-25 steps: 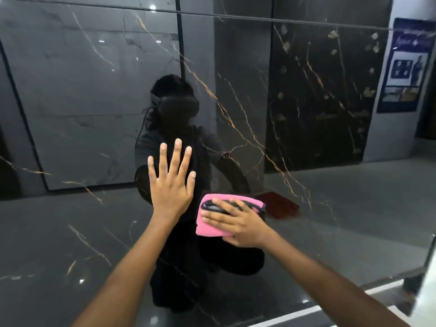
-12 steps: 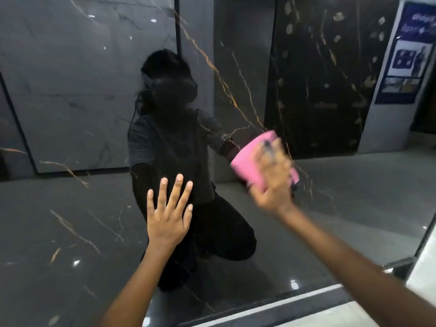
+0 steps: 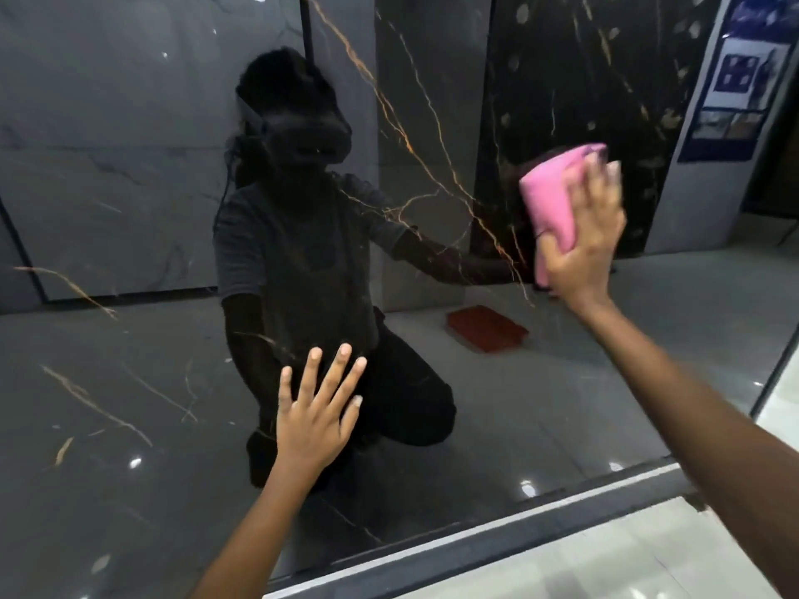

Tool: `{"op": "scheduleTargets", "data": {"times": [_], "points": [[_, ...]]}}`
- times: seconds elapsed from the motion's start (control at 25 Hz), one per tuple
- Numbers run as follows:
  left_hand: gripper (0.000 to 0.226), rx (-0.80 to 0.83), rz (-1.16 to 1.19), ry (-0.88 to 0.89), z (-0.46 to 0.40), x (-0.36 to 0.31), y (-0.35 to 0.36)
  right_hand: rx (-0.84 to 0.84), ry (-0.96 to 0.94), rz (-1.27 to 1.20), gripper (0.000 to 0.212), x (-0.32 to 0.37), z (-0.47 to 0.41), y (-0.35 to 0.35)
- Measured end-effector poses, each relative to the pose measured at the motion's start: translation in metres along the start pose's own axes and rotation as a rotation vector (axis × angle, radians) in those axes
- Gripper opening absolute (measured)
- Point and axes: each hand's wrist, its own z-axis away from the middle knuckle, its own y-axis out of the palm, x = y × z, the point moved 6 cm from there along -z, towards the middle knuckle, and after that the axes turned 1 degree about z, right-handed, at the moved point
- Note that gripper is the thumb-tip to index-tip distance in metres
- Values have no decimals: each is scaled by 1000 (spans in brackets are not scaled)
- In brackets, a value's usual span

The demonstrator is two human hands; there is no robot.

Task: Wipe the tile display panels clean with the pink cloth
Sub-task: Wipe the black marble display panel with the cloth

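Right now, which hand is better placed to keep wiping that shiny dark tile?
The right hand: it already presses the pink cloth against the tile panel. The left hand lies flat on it, holding nothing.

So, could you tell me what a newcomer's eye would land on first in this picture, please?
The bright pink cloth at upper right, pressed to the glossy dark tile panel by the right hand. Next, the left hand, fingers spread flat on the panel at lower centre. Behind it, a dark reflection of a kneeling person fills the panel's middle.
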Motion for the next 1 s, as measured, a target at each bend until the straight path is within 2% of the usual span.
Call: {"op": "scheduleTargets", "data": {"times": [0.08,0.16,0.24,0.32,0.4,0.44,0.52,0.68,0.8,0.84,0.88,0.92,1.0], "points": [[59,-24,-82,0,1,2,9,-83,123,-37,73,-10,2,1],[59,-48,-105,-2,2,1,9,-46,8,-75,79,22,54,22],[58,-63,-99,8,4,0,8,139,-327,-51,86,83,145,49],[55,-64,-63,3,0,3,4,351,-736,28,76,133,239,68],[53,-31,-14,-39,-3,1,-2,462,-954,43,65,144,271,72],[53,-6,27,-83,-1,0,-5,473,-981,26,66,136,261,70],[53,31,100,-152,19,-2,-8,431,-812,-36,74,105,206,58],[55,40,12,-137,55,12,4,136,-217,-46,83,-2,77,14],[57,-10,-78,-97,58,15,11,-6,93,-76,73,-14,74,11],[57,-16,-91,-87,59,15,13,13,107,-92,68,2,100,23],[57,-21,-98,-73,60,13,14,72,42,-116,65,29,137,38],[56,-24,-100,-60,62,12,14,184,-126,-132,63,66,181,55],[55,-11,-71,-68,58,15,12,514,-667,-49,66,144,289,83]]}}
